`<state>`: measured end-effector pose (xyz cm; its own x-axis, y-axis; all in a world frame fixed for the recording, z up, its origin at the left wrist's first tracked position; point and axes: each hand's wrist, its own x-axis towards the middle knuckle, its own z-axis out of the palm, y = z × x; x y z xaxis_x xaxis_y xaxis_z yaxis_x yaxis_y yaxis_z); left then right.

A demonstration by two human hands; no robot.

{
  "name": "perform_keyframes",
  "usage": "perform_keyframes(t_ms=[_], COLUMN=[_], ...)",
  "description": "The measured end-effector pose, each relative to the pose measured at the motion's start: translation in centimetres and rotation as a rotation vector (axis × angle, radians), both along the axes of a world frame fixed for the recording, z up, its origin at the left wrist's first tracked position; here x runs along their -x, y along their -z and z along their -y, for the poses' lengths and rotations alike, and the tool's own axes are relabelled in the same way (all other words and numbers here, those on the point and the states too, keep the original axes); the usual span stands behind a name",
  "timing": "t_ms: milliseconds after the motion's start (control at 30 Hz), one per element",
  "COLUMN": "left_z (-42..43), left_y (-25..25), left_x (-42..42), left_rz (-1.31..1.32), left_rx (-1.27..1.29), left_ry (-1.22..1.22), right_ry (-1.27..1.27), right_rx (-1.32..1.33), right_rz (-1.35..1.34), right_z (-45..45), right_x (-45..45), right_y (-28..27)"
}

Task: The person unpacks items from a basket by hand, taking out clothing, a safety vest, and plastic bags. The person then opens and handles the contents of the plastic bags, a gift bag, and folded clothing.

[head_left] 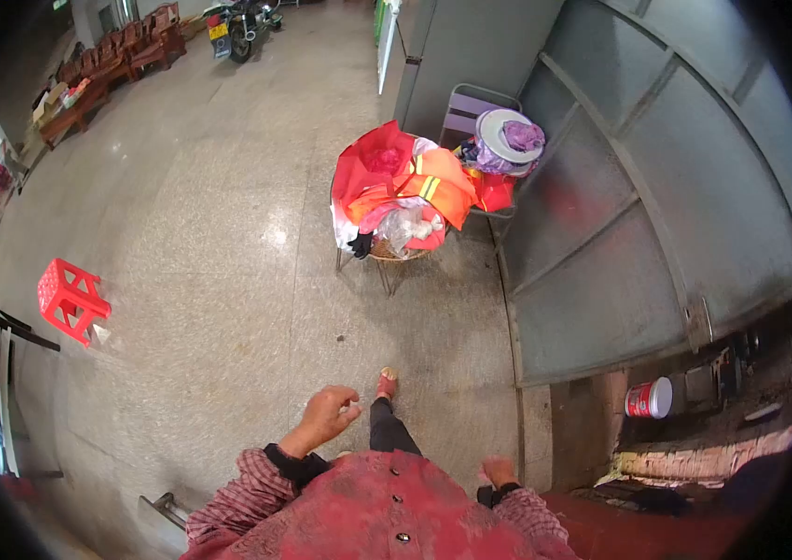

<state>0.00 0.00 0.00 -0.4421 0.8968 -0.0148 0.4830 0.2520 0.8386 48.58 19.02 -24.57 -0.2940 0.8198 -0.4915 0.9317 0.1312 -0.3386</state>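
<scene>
Out in front of my body, my left hand (pixel 326 417) hangs over the floor, its fingers loosely curled and thumb apart, with nothing visible in it. My right hand (pixel 500 470) is low beside my right hip, small in view, and its fingers cannot be made out. A dark piece (pixel 486 496) shows beside that wrist; what it is cannot be told. Neither hand touches any object that I can see. Ahead stands a round chair (pixel 389 254) heaped with a red bag (pixel 373 161), an orange vest with yellow stripes (pixel 441 182) and a clear plastic bag (pixel 402 227).
A folding chair (pixel 464 114) holding bundles stands behind the heap, against grey metal doors (pixel 592 308). On the left are a red plastic stool (pixel 72 301) and a table edge (pixel 6 401). A white-and-red bucket (pixel 648 399) lies at right. Far back are a motorcycle (pixel 239 28) and a person (pixel 4 157).
</scene>
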Motion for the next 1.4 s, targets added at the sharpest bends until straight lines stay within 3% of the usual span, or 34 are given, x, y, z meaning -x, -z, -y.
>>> perform_keyframes(t_ms=[67,100,167,233,300,367,433,500,567,667,767,800,833,933,1100,1167,1200,1267,1333,1400], left_z=[0.6,-2.5,-6.6,-7.5,-9.0,-10.8,-12.6,-14.6,-16.9,-21.2,-26.7,-28.8,-31.1,-37.5,-47.0,-49.9,-51.2,-53.2,-54.2,-54.6], left_y=[0.7,1.3,2.1,2.1,2.2,2.2,2.4,2.2,2.4,3.2,2.9,2.6,2.3,0.0,3.5,5.6,6.2,8.4,11.0,11.5], left_x=[0.4,4.0,6.5,7.8,9.2,10.5,12.0,13.6,15.4,19.5,25.2,27.3,29.4,35.2,41.2,42.1,42.5,43.9,45.0,46.2], left_rz=[-0.105,-0.114,-0.008,0.003,0.021,0.046,0.053,0.067,0.085,0.082,-0.030,-0.206,-0.381,-0.464,-0.446,-0.478,-0.540,-0.601,-0.959,-1.079], left_rx=[-0.001,0.074,0.117,0.145,0.157,0.176,0.188,0.197,0.201,0.186,0.115,0.041,-0.035,-0.060,-0.048,-0.007,0.094,0.200,0.426,0.510], left_ry=[-0.050,-0.063,-0.178,-0.242,-0.338,-0.358,-0.348,-0.347,-0.344,-0.300,-0.315,-0.287,-0.264,-0.206,-0.071,-0.004,0.035,0.076,0.025,0.029], right_ry=[-0.311,-0.331,-0.092,-0.318,-0.546,-0.591,-0.536,-0.332,-0.235,-0.139,-0.140,-0.586,-0.594,-0.437,-0.262,-0.687,-0.684,-0.004,-0.098,-0.201], right_rx=[-0.107,-0.035,0.149,-0.067,-0.221,-0.335,-0.283,-0.085,0.103,0.340,0.350,-0.084,-0.083,0.018,-0.058,-0.658,-0.650,0.110,0.100,0.091], right_rz=[0.099,0.080,-0.028,-0.181,-0.155,-0.198,-0.186,-0.344,-0.608,-0.668,-0.747,-0.810,-0.797,-0.908,-0.720,-0.480,-0.476,-0.709,-0.723,-0.737], right_z=[-2.7,-6.3,-13.8,-17.4,-22.1,-26.9,-30.4,-32.0,-34.1,-35.8,-37.8,-40.9,-42.5,-44.0,-45.3,-46.2,-46.0,-45.8,-46.3,-46.6], right_x=[3.2,9.2,16.1,19.6,25.0,31.1,37.9,44.3,48.9,56.7,63.5,64.5,66.2,71.2,76.4,76.1,76.1,76.5,76.0,75.8], right_y=[-4.0,-3.2,-6.9,-3.8,-5.5,-5.6,-7.9,-10.1,-8.7,-13.4,-16.1,-8.8,-7.0,-5.7,-4.7,-0.3,0.2,0.7,-0.5,-2.0])
